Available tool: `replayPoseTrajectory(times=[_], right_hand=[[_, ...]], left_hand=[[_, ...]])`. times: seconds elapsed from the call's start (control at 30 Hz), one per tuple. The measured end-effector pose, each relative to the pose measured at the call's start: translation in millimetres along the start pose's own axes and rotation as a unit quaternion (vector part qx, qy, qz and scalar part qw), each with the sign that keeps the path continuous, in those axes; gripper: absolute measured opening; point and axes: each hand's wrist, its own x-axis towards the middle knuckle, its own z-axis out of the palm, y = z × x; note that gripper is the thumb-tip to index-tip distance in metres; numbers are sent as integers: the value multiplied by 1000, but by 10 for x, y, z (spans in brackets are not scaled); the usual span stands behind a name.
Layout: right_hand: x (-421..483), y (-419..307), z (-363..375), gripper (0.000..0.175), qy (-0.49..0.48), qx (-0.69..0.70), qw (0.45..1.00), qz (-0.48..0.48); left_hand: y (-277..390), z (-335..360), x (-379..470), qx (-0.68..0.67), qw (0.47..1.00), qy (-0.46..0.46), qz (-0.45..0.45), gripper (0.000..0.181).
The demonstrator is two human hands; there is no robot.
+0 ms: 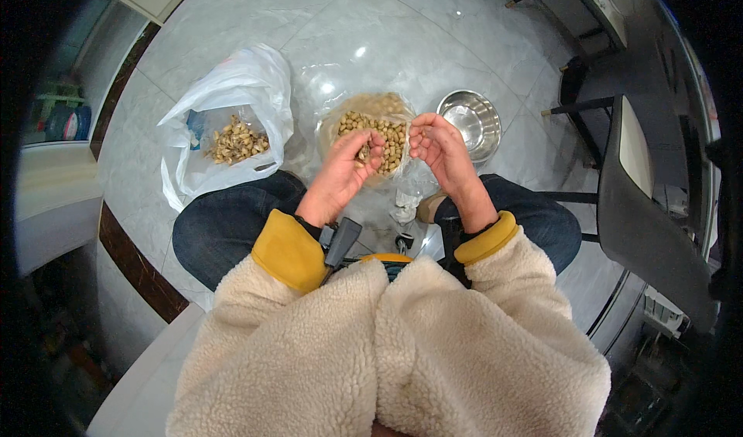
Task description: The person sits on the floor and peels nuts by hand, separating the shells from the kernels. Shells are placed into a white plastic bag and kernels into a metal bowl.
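My left hand (350, 161) is curled above an open clear plastic bag (323, 125) of light-brown nuts in their shells (393, 141). Brown pieces that look like nut shells show in its palm. Level with it, my right hand (440, 150) is bent at the bag's right edge, fingertips close to the thumb; whether it pinches something small cannot be made out. The two hands are apart. To the left, a white plastic bag (267, 77) stands open with a heap of shells (237, 141) inside. A round stainless steel bowl (477, 121) is just beyond my right hand.
The bags and bowl rest on a grey tiled floor (348, 25) between and beyond my bent knees. Crumpled clear plastic (406, 202) lies near my right shoe (429, 206). Chairs (633, 205) stand at the right; a cabinet (58, 187) borders the left.
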Motion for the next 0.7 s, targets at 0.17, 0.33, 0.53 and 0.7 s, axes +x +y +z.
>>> replayPoseTrajectory(times=[0.17, 0.33, 0.53, 0.7], right_hand=[[352, 439, -421, 15, 103, -283, 949, 90], [800, 1206, -760, 11, 109, -659, 742, -64], [1178, 1791, -846, 10, 172, -741, 642, -98], [1218, 1931, -744, 14, 187, -712, 654, -174]], left_hand=[[87, -193, 120, 1, 999, 53, 8, 16], [85, -283, 160, 1, 990, 137, 26, 23], [140, -322, 123, 5, 988, 150, 28, 40], [130, -323, 132, 21, 989, 142, 25, 40]])
